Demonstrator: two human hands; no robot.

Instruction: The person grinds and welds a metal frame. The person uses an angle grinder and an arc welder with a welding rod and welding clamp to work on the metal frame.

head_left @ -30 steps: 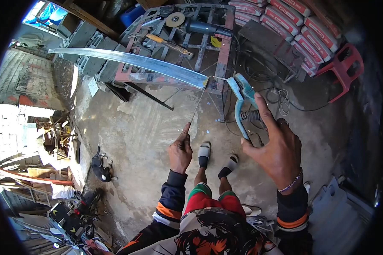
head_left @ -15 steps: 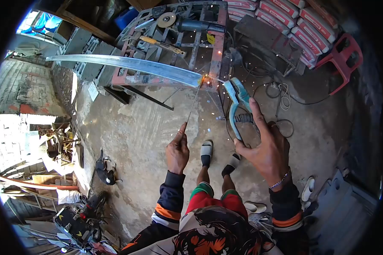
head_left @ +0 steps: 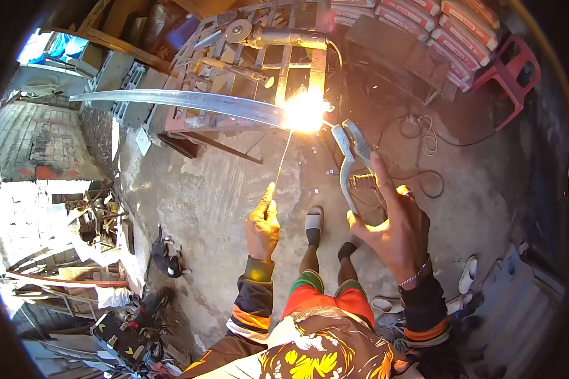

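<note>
My left hand (head_left: 263, 227) pinches a thin metal rod (head_left: 284, 158), which slants up to a glaring welding arc (head_left: 306, 114). In my right hand (head_left: 401, 230) is a bluish welding electrode holder (head_left: 344, 142), its handles between thumb and fingers. A short electrode leads from the holder's jaws into the glare. The long, slightly curved metal bar (head_left: 183, 100) reaches leftward from the arc across the metal frame table (head_left: 183, 120). Glare hides the bar's right end and both rod tips.
On the frame table lie an angle grinder (head_left: 291, 38) and a wooden-handled tool (head_left: 234, 68). Stacked sacks (head_left: 461, 47) and a red plastic chair (head_left: 518, 88) stand right. Cables (head_left: 428, 139) cross the floor. A dog (head_left: 167, 256) lies left, above a motorcycle (head_left: 123, 328).
The small orange glow with scattered sparks at the bar's end has become a large bright arc. Both hands keep nearly the same places and grips.
</note>
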